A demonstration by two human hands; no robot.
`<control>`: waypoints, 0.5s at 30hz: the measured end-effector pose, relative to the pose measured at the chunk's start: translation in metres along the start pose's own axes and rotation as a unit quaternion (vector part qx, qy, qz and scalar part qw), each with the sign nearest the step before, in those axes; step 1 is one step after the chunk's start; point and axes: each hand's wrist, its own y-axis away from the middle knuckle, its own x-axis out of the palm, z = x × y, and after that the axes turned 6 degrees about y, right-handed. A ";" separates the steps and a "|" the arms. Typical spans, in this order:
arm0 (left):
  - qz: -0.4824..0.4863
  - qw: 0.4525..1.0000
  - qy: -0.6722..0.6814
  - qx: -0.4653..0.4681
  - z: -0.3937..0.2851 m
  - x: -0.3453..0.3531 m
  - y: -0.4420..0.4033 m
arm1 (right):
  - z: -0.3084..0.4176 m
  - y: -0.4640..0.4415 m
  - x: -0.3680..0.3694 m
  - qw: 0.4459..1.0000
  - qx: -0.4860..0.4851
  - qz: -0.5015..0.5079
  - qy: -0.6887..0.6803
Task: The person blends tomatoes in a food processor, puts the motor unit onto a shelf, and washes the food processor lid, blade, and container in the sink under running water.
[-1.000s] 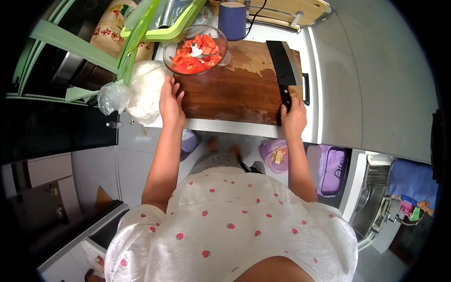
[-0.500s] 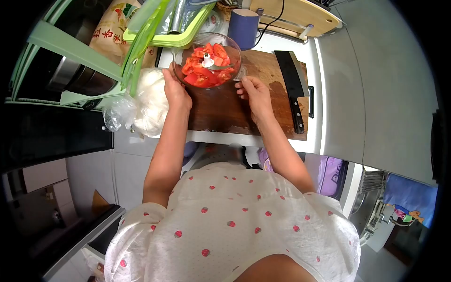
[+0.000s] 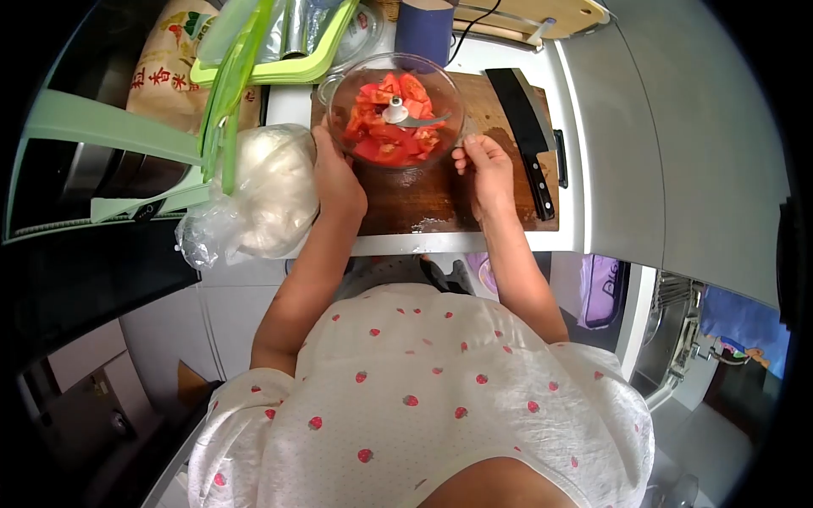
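A clear chopper bowl full of cut tomato pieces is between my hands over the wooden cutting board. From its middle rises a white blade hub with a curved metal blade. My left hand presses round the bowl's left side, its fingertips hidden behind the glass. At the right rim, my right hand pinches the bowl's small clear tab between thumb and fingers. A black-and-steel cleaver lies along the board's right side, beyond my right hand.
Left of the board, a plastic bag with something white sits close to my left forearm. Green scallions hang from a light-green tray. Behind the board stand a dark blue container and an upright wooden board.
Both hands have shifted the bowl rightward over the board, and it looks larger, nearer to my head. The whole view has moved slightly as well.
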 end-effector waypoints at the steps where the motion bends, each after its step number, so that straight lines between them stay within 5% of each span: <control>1: 0.000 1.000 -0.025 -0.018 0.004 0.000 0.003 | 0.003 0.002 -0.007 1.000 -0.002 -0.004 0.008; 15: -0.021 0.993 -0.102 -0.054 0.031 0.002 0.000 | 0.026 -0.006 -0.080 0.996 0.005 0.041 0.079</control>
